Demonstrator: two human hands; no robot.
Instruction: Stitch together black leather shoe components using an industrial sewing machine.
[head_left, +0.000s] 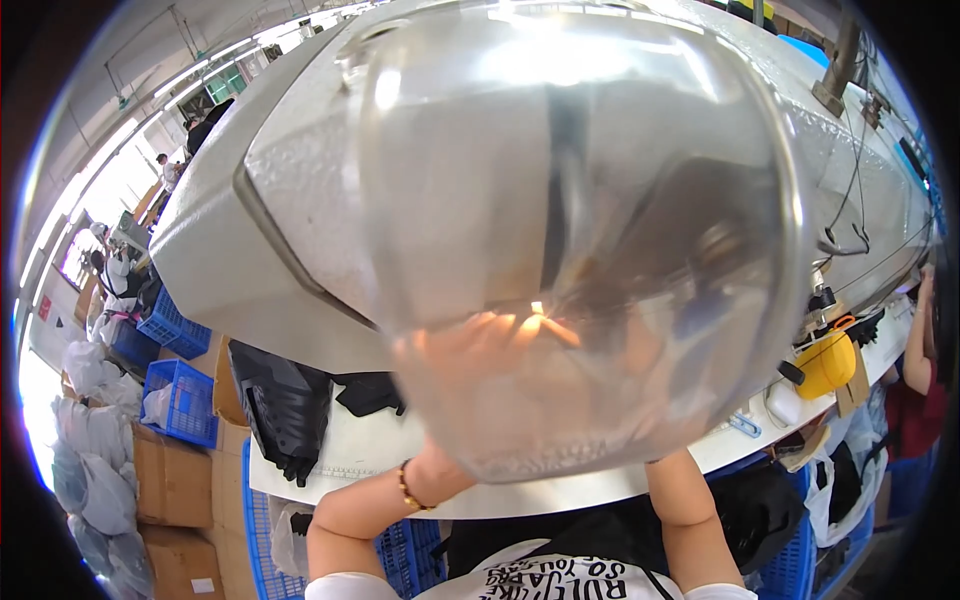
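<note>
A large clear plastic shield (470, 230) fills the middle of the view, glossy and close. Through it, my left hand (465, 350) shows blurred beside a small bright light spot. My right hand (645, 345) is fainter, to the right of that spot. What either hand holds or touches is not clear, and the fingers are smeared by the plastic. Behind the shield stands a pale grey sewing machine (210, 230). Left of my left forearm lie a stack of black moulded or padded pieces (285, 410) and a small black piece (368, 393) on the white table (350, 450).
Right on the table are a yellow container (826, 364), orange-handled scissors (843, 323) and a blue clip-like tool (745, 424). Blue crates (180, 403) and cardboard boxes (172, 480) stand on the left floor. Another person's arm (918, 340) shows at far right.
</note>
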